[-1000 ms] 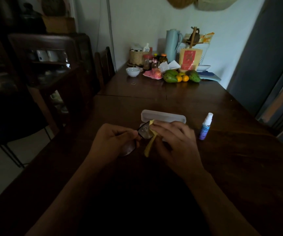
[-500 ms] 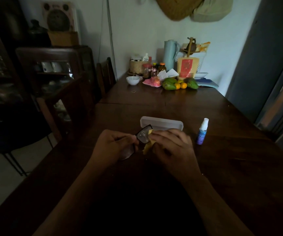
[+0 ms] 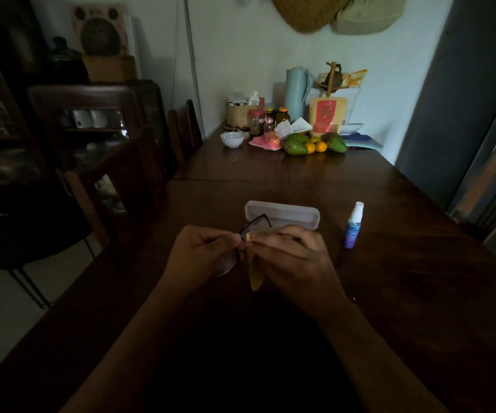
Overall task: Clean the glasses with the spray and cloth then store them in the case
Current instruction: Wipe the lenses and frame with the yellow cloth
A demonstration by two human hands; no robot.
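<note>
In the head view we look down a dark wooden table (image 3: 389, 293), and both hands meet at its near middle. The left hand (image 3: 205, 251) has its fingers curled and pinches the dark frame of the glasses (image 3: 255, 226). One lens rises above the fingertips, and we see a second, paler lens low beside the same hand. The right hand (image 3: 294, 257) is curled too: it pinches a yellow cloth (image 3: 254, 278) against the frame beside the upper lens, and the loose end of the cloth hangs down between the two hands. So the glasses are held in the hands above the tabletop, not in the case.

The white case (image 3: 282, 216) lies on the table just beyond the hands. We cannot tell whether the knuckles touch its near edge. To the right of the case and apart from it, the spray bottle (image 3: 353, 226) stands upright, its white cap on.

At the far end of the table we see a white bowl (image 3: 232, 139), a pile of green and orange fruit (image 3: 315, 144) and a pale jug (image 3: 295, 90). A dark chair (image 3: 185, 129) stands at the left edge.
</note>
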